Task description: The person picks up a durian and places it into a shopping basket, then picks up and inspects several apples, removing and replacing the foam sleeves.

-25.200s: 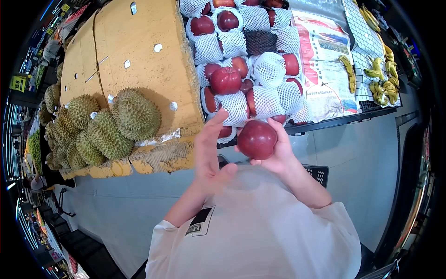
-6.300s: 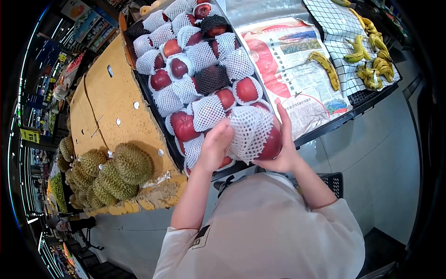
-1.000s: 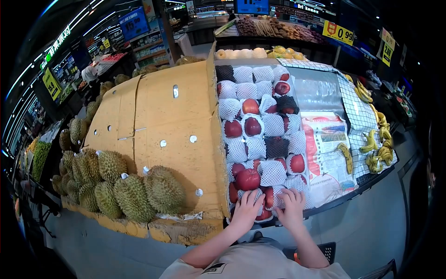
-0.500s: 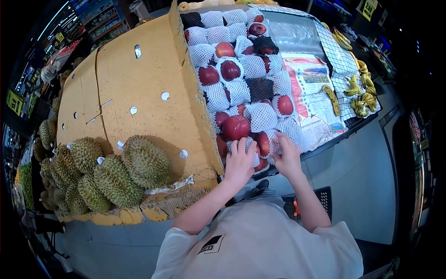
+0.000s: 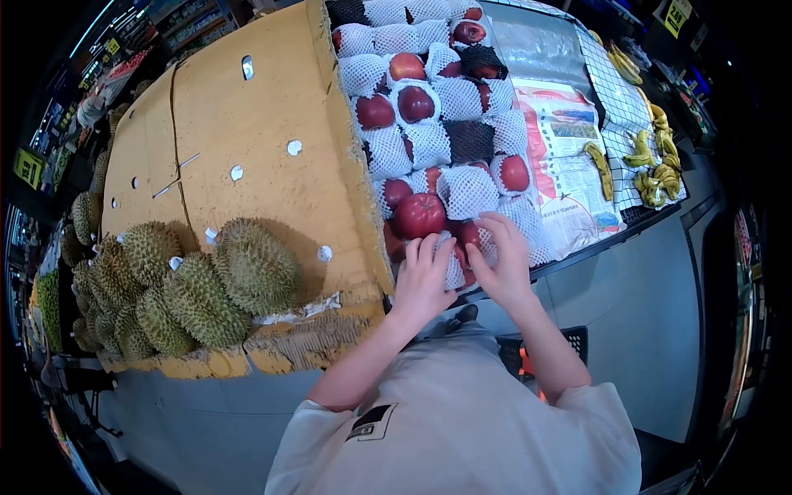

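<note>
Red apples, many in white foam nets and a few in black ones, fill the display beside the cardboard. At its near end my left hand (image 5: pixel 423 276) has its fingers curled on a netted apple (image 5: pixel 453 268). Close on the right, my right hand (image 5: pixel 505 260) is bent over another apple (image 5: pixel 469 236) with a white net, thumb toward the left hand. A large bare apple (image 5: pixel 419 216) lies just beyond my left fingertips. The fingers partly hide the fruit under them.
Several durians (image 5: pixel 202 299) are piled on the yellow cardboard (image 5: pixel 247 124) at left. Right of the apples lie newspaper (image 5: pixel 569 136) and bananas (image 5: pixel 652 177) on a white grid. A dark crate (image 5: pixel 575 342) stands on the floor by my right arm.
My right hand has shifted slightly, its thumb now nearer the left hand and its fingers more over the apple. The view has moved a little, so the display sits higher.
</note>
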